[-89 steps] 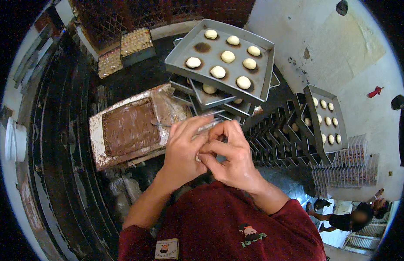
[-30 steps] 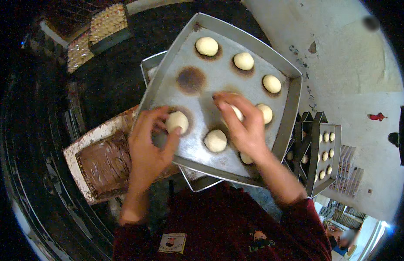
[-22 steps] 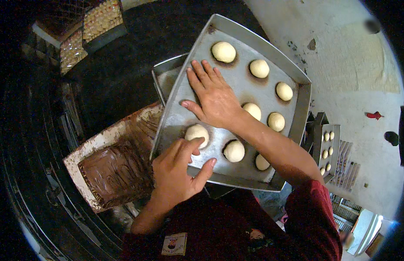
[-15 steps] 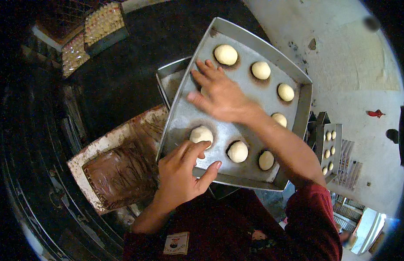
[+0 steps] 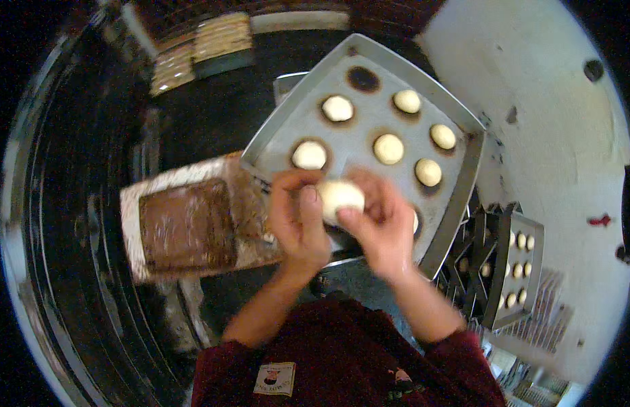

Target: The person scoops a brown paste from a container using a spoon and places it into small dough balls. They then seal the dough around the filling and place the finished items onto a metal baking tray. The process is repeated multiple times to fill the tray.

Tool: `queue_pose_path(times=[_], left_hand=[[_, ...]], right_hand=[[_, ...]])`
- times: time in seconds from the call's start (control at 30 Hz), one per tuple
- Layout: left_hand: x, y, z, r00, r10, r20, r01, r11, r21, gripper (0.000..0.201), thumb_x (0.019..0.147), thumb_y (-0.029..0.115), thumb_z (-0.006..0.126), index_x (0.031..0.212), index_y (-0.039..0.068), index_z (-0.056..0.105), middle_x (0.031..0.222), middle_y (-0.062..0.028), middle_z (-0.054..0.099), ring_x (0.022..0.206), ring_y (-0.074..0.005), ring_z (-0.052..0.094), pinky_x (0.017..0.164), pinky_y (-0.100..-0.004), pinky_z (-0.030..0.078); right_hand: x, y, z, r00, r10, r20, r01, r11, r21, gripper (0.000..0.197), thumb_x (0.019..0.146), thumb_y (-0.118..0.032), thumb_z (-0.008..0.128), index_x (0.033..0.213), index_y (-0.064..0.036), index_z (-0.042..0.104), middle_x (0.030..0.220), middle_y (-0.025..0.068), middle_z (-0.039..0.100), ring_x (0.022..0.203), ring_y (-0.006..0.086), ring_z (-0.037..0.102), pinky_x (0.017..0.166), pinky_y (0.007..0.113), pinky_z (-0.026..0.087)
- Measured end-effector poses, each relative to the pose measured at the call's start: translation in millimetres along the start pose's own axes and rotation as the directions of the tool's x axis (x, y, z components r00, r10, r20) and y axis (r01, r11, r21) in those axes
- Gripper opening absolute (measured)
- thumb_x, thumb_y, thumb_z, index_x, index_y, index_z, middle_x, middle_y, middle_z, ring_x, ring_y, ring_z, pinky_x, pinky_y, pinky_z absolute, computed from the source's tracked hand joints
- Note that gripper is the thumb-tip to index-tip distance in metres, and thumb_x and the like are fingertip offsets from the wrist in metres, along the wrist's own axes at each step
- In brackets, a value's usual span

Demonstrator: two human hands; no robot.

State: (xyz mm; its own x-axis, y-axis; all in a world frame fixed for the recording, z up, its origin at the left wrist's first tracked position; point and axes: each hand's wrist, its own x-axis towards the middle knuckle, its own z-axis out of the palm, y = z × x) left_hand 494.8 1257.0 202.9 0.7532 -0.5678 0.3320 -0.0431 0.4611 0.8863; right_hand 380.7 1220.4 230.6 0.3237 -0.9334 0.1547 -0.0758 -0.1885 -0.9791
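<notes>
A pale round dough ball (image 5: 343,199) is held between my two hands over the near edge of a square metal baking tray (image 5: 373,61). My left hand (image 5: 298,220) curls around the ball's left side, its thumb up. My right hand (image 5: 384,220) grips the right side, thumb across the front; its fingers are slightly blurred. On the tray sit several more balls, among them a dough ball (image 5: 309,156) just beyond my left hand and a yellowish dough ball (image 5: 389,149) in the middle. A dark round spot (image 5: 363,79) lies bare near the far corner. My right hand partly hides another ball.
Left of the tray stands a light-rimmed box with a brown, glossy paste-like mass (image 5: 186,227). Farther back are trays of small pale pieces (image 5: 223,37). At right, a stack of dark trays (image 5: 467,254) and a tilted tray with dough balls (image 5: 518,271) stand by the pale wall (image 5: 539,136).
My hands have come together near the tray's near edge and now hold a dough ball. The ball at the far corner has gone from its spot. The view has shifted.
</notes>
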Motion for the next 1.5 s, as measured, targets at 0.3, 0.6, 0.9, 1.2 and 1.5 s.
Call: queue_pose_path(times=[0.3,0.6,0.9,1.2,1.5], left_hand=[[-146,19,-138,0.879,-0.381,0.286,0.367,0.924,0.104,0.039,0.078,0.019,0.087,0.107,0.001,0.067,0.093,-0.0050,0.070,0.088,-0.0183,0.069,0.081,-0.0336,0.055],[-201,21,-261,0.940,-0.337,-0.052,0.326,0.844,0.425,0.058,0.074,0.011,0.093,0.123,0.002,0.063,0.115,-0.0106,0.073,0.106,-0.0189,0.070,0.095,-0.0358,0.056],[-155,8,-465,0.893,-0.374,-0.250,0.449,0.751,0.484,0.057,0.073,0.005,0.091,0.122,0.003,0.062,0.113,-0.0108,0.073,0.105,-0.0201,0.070,0.094,-0.0359,0.057],[-86,22,-574,0.847,-0.482,-0.223,0.524,0.690,0.500,0.059,0.074,0.002,0.087,0.126,0.006,0.061,0.117,-0.0115,0.073,0.109,-0.0217,0.071,0.095,-0.0368,0.057],[-84,23,-607,0.813,-0.457,-0.360,0.581,0.672,0.459,0.060,0.072,0.001,0.088,0.125,0.006,0.063,0.121,-0.0110,0.072,0.109,-0.0234,0.070,0.096,-0.0380,0.056]], right_hand=[[-159,60,30,0.861,0.458,0.223,-0.508,0.803,0.313,0.037,0.104,-0.037,0.055,0.090,-0.0047,0.066,0.100,0.0091,0.067,0.090,0.0206,0.063,0.078,0.032,0.049],[-190,202,135,0.939,0.198,0.280,-0.166,0.977,-0.134,0.037,0.091,-0.007,0.074,0.122,-0.0028,0.054,0.126,0.0145,0.061,0.109,0.0203,0.062,0.089,0.033,0.054],[-144,305,240,0.953,-0.063,0.295,0.243,0.741,-0.626,0.025,0.097,-0.012,0.067,0.118,0.0010,0.068,0.104,0.0183,0.074,0.095,0.0372,0.072,0.087,0.041,0.056],[-119,192,458,0.513,0.068,0.856,0.713,0.521,-0.469,0.041,0.082,-0.004,0.067,0.122,-0.0106,0.072,0.112,0.0162,0.070,0.092,0.0383,0.070,0.078,0.048,0.058],[-113,221,517,0.363,0.091,0.927,0.760,0.547,-0.351,0.030,0.085,-0.012,0.064,0.111,-0.0079,0.077,0.108,0.0189,0.074,0.093,0.0375,0.073,0.081,0.049,0.059]])
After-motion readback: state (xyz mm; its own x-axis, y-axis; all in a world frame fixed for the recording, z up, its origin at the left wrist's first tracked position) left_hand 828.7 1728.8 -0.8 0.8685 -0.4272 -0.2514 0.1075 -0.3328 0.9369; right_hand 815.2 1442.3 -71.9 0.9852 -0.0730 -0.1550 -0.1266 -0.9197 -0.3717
